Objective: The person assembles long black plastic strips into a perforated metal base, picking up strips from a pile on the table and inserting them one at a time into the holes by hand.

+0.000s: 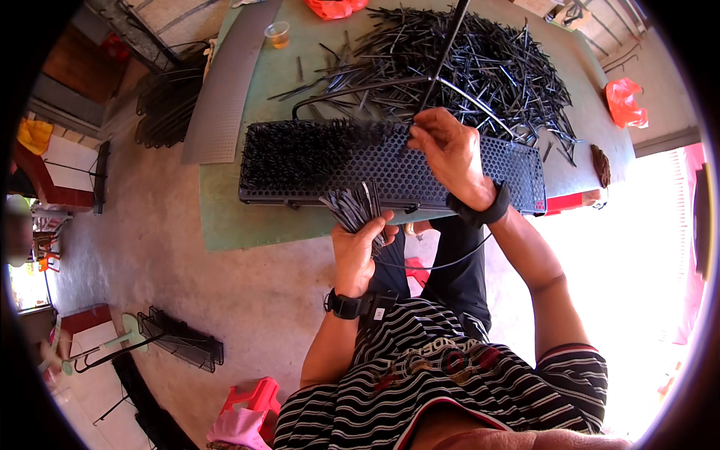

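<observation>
A long black panel [480, 169] full of small holes lies along the table's near edge. Dense black bristle-like strips [292, 154] stand up from its left part, while the right part shows bare holes. My left hand [356, 251] is closed round a bundle of thin black strips [351, 208], just in front of the panel's near edge. Over the panel's middle, beside the last bristles, my right hand [452, 154] is closed in a pinch. What its fingertips hold is too small to make out. A black pole [448, 45] with a curved bracket rises behind the panel.
A big heap of loose black strips [480, 67] covers the far part of the green table [225, 225]. A grey perforated sheet [225, 97] and a cup [277, 35] are at the left. Red bags [626, 103] hang or lie around. A red stool [251, 401] stands lower left.
</observation>
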`<state>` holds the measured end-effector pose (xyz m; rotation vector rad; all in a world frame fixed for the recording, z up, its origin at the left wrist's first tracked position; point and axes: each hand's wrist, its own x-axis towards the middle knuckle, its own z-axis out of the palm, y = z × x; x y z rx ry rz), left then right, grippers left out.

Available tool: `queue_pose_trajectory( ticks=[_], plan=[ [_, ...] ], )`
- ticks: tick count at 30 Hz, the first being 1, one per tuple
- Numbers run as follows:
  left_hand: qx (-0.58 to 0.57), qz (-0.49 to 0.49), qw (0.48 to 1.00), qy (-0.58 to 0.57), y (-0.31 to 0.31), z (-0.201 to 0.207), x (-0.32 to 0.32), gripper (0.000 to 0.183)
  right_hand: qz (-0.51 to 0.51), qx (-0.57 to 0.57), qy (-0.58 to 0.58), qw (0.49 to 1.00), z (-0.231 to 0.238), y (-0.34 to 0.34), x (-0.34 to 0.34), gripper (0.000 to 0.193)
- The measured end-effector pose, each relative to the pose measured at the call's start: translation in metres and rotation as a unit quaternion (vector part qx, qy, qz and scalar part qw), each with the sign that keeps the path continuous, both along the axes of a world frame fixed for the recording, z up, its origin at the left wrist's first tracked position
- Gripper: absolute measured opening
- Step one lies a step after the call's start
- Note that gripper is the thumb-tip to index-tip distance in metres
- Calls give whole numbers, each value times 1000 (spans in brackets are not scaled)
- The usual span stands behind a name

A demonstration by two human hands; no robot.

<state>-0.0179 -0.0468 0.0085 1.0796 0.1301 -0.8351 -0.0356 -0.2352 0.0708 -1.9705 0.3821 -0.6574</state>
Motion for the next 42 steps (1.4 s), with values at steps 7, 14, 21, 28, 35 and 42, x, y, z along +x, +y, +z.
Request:
queue_pose_trajectory(
  ticks=[7,14,21,28,35,42],
  plan=[
    [-9,10,1000,23,5,-3,1,21,-11,-118,-43,992,-20,-16,15,13],
    [-10,14,998,66,6,-1,1,21,20,-225,-10,974,-31,-23,22,12],
    [-28,-3,998,63,9,2,0,21,41,-414,195,888,-15,-25,29,12],
    [-45,-38,997,54,2,9,-1,25,257,92,234,933,-25,3,-2,19],
    [-46,-49,997,25,-4,4,-11,22,41,234,125,963,-7,-7,-11,14],
    [-40,-30,997,59,-1,-7,-13,23,-35,-30,-60,997,-21,-19,3,15]
  ],
)
